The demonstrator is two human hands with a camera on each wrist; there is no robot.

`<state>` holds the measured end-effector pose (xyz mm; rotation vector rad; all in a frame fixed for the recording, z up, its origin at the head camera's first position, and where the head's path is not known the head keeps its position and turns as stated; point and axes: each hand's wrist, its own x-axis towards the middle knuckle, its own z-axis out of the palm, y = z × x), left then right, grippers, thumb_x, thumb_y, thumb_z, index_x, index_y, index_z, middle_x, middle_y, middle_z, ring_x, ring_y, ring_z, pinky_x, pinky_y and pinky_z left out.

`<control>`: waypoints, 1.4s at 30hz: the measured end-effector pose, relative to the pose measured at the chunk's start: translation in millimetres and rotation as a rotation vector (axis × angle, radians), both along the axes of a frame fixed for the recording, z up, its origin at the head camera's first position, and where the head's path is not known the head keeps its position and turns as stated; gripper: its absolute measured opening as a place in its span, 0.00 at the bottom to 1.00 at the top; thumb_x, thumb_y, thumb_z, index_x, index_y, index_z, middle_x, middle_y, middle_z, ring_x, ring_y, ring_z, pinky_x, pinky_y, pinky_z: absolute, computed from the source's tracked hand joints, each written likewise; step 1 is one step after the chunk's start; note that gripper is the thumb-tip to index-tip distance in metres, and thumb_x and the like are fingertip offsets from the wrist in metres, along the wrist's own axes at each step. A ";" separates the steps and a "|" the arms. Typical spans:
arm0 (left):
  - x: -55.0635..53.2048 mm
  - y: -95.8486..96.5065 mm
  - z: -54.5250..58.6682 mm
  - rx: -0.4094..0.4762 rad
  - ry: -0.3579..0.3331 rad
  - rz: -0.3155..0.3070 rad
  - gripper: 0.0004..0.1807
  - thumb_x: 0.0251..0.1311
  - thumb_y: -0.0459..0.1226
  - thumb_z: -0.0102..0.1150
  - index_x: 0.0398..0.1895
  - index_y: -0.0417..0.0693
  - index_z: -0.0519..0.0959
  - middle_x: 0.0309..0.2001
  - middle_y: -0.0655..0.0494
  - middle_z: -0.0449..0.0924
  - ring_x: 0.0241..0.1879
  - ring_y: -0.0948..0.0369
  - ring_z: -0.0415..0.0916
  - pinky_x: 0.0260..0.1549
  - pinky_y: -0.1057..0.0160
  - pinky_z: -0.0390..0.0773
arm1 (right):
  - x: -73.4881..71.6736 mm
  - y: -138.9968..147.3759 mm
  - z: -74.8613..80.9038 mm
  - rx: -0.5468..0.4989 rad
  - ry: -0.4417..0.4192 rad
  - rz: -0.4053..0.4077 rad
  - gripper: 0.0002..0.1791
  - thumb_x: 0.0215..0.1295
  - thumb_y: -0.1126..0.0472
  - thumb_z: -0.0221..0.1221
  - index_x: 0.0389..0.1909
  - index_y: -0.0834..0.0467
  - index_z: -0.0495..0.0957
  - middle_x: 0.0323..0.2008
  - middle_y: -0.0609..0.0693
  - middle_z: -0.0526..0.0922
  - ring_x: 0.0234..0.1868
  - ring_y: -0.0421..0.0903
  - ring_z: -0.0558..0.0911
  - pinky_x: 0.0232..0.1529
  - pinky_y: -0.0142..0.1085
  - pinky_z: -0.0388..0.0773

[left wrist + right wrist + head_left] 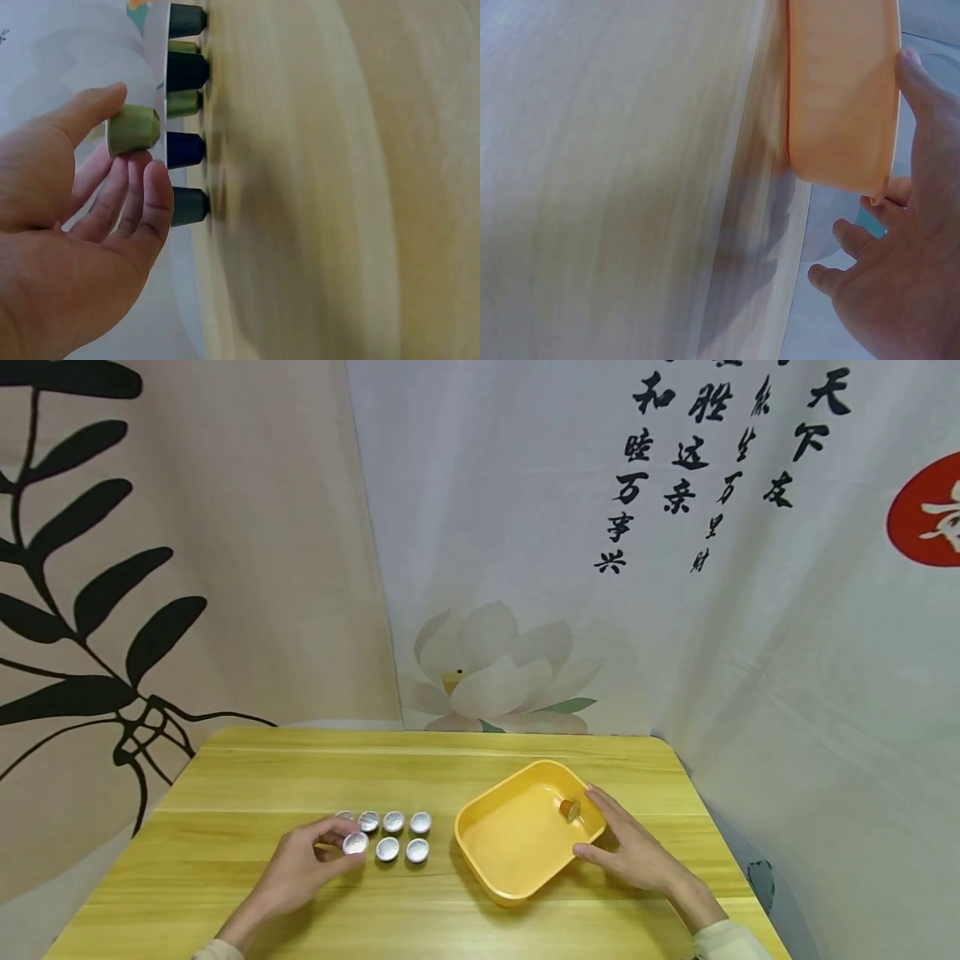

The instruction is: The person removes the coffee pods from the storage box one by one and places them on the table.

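My left hand (303,862) pinches a green coffee capsule (135,129) between thumb and fingers, its silver lid turned up in the head view. It is at the left end of two rows of coffee capsules (393,822), which stand lid up on the table with green, dark and blue bodies in the left wrist view. On the right, my right hand (637,847) holds a corner of a yellow plastic tray (487,793), thumb on the near rim and a finger along the right side. Its other fingers (853,238) hang apart from the tray. A gold-brown capsule (570,811) lies tipped inside the tray.
Everything stands on a wood-grain table (315,768) with rounded far corners. Behind it hangs a printed cloth (510,527) with a lotus flower, dark leaves and black writing.
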<state>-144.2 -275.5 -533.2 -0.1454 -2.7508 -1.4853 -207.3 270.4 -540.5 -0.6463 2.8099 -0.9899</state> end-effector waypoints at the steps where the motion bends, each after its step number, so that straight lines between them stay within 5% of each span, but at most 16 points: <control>1: 0.2 0.7 -0.7 -0.004 -0.005 0.007 0.18 0.64 0.43 0.85 0.55 0.55 0.90 0.59 0.55 0.92 0.49 0.68 0.86 0.47 0.69 0.88 | -0.1 0.0 -0.1 -0.002 0.001 0.001 0.56 0.79 0.36 0.68 0.93 0.56 0.51 0.93 0.62 0.52 0.91 0.71 0.57 0.82 0.78 0.62; 12: 1.8 4.6 -7.8 -0.086 -0.034 0.052 0.20 0.62 0.40 0.85 0.56 0.50 0.90 0.52 0.55 0.94 0.47 0.65 0.91 0.46 0.69 0.90 | -0.8 0.5 -1.8 0.004 0.014 0.001 0.56 0.78 0.36 0.68 0.93 0.57 0.51 0.92 0.63 0.53 0.90 0.71 0.57 0.82 0.78 0.63; 18: 2.5 7.8 -11.7 -0.060 -0.039 0.051 0.23 0.60 0.37 0.86 0.57 0.42 0.88 0.56 0.45 0.93 0.48 0.57 0.94 0.46 0.60 0.95 | -1.3 1.4 -2.2 0.000 0.014 0.009 0.56 0.78 0.37 0.68 0.93 0.58 0.51 0.92 0.63 0.52 0.90 0.72 0.57 0.82 0.78 0.62; 24: 1.5 11.4 -13.2 -0.039 -0.062 0.054 0.24 0.60 0.36 0.86 0.57 0.41 0.88 0.58 0.41 0.92 0.48 0.54 0.95 0.43 0.62 0.95 | -1.0 1.6 -2.5 -0.003 0.016 0.008 0.56 0.79 0.36 0.68 0.93 0.56 0.51 0.93 0.62 0.52 0.91 0.72 0.57 0.82 0.78 0.62; 42: -1.6 12.8 -13.9 -0.113 -0.004 0.063 0.22 0.60 0.37 0.87 0.55 0.43 0.90 0.55 0.46 0.94 0.48 0.56 0.95 0.48 0.59 0.94 | -0.2 1.1 0.2 -0.003 0.003 0.007 0.56 0.79 0.36 0.68 0.93 0.57 0.51 0.93 0.63 0.52 0.91 0.72 0.56 0.83 0.78 0.61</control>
